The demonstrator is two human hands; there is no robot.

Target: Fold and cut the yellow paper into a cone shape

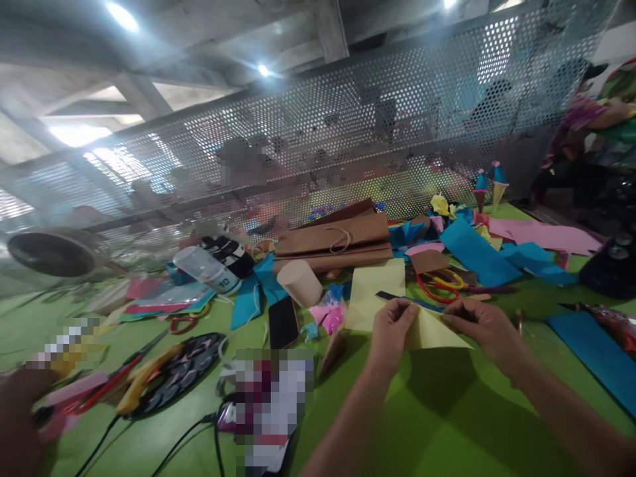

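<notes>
The left hand (pixel 392 326) and right hand (pixel 483 326) each have a closed grip, pinching a piece of yellow paper (pixel 431 333) just above the green tabletop (pixel 342 424). A dark strip (pixel 385 295) runs along its upper edge. Beyond lie a yellow sheet (pixel 375 286) and scissors (pixel 458 283); farther left, a black phone (pixel 283 323) and white roll (pixel 299 283).
</notes>
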